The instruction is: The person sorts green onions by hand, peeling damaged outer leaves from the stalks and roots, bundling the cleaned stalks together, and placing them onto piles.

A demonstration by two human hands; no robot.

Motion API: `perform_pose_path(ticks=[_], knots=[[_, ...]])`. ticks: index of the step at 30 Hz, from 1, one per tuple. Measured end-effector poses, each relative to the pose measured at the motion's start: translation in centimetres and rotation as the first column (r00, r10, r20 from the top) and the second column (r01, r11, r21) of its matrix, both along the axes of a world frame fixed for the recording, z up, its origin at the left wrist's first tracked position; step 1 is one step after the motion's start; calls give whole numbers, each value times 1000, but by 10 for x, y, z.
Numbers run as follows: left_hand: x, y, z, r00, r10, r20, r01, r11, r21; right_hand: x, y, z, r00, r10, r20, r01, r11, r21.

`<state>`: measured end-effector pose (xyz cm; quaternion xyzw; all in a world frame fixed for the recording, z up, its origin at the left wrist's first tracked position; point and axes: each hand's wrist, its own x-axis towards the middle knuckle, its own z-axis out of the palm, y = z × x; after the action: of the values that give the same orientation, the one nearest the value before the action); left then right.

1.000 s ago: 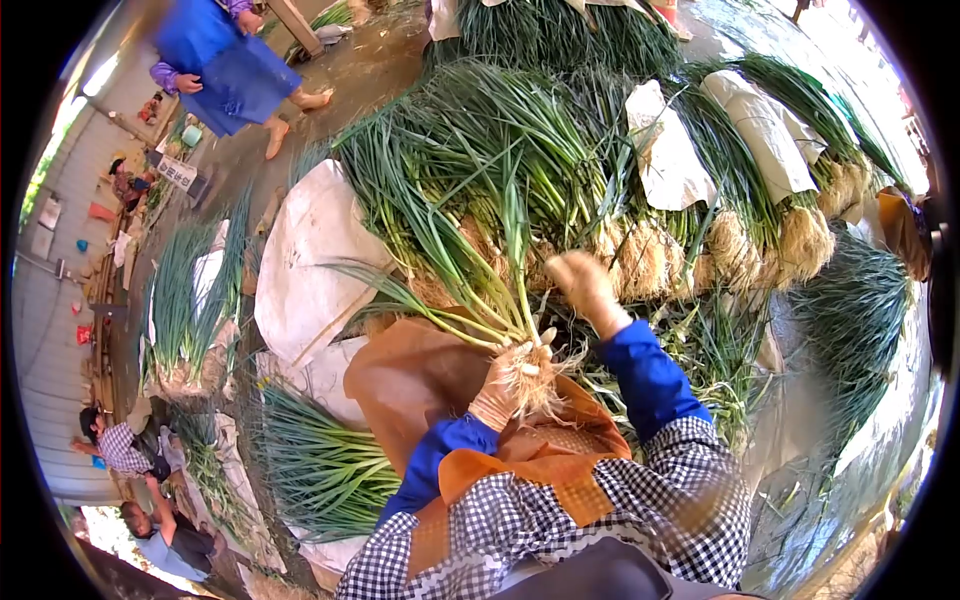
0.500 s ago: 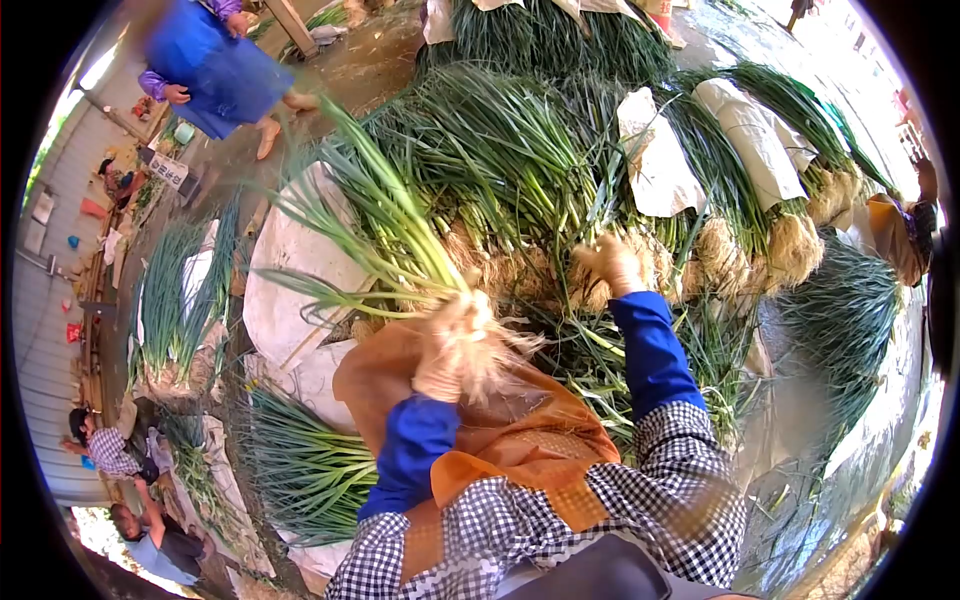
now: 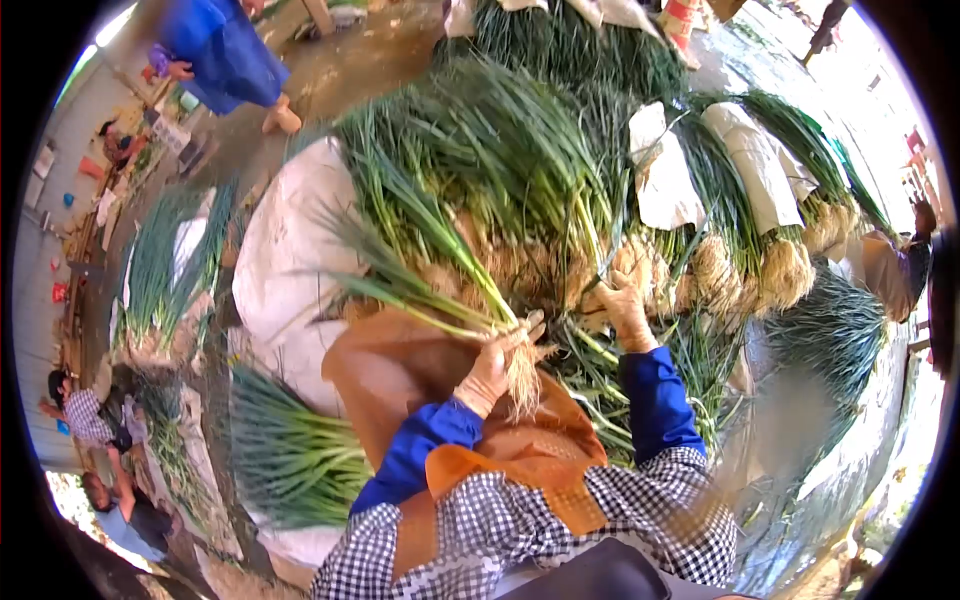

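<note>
My left hand (image 3: 490,372) is closed around the root end of a small bunch of green onions (image 3: 468,262), held over my lap. Their pale roots (image 3: 523,378) hang below the fingers, and the leaves point up and to the left. At the near edge of a large pile of green onions (image 3: 480,130), my right hand (image 3: 626,305) has its fingers bent in among the roots. A stalk runs down to these fingertips and looks pinched there, though leaves and roots partly hide the grip.
An orange-brown apron (image 3: 375,365) covers my lap. Loose leaves (image 3: 690,350) lie under my right arm. Sorted green onions (image 3: 300,450) rest at my left, beside a white sack (image 3: 300,240). Pale wraps (image 3: 750,160) cover bundles at right. A person in blue (image 3: 225,55) stands upper left.
My left hand has moved right with the bunch, and its leaves have swung lower. My right hand has gone down slightly from above the pile's roots to among them.
</note>
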<state>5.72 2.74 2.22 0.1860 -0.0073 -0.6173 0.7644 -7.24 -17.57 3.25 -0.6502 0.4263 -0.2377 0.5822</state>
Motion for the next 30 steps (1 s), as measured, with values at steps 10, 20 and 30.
perform_pose_path(ticks=[10, 20, 30], knots=[[-10, -8, -1, 996, -78, 50, 54, 924, 379, 6, 51, 13, 993, 29, -119, -32, 999, -31], [-17, -17, -45, 966, 198, 169, -242, 923, 300, -37, 41, -30, 477, 613, -630, -863, 188, -470], [-14, -16, -36, 926, 145, 349, -262, 911, 319, -5, -9, -16, 900, 8, -435, -367, 551, -749]])
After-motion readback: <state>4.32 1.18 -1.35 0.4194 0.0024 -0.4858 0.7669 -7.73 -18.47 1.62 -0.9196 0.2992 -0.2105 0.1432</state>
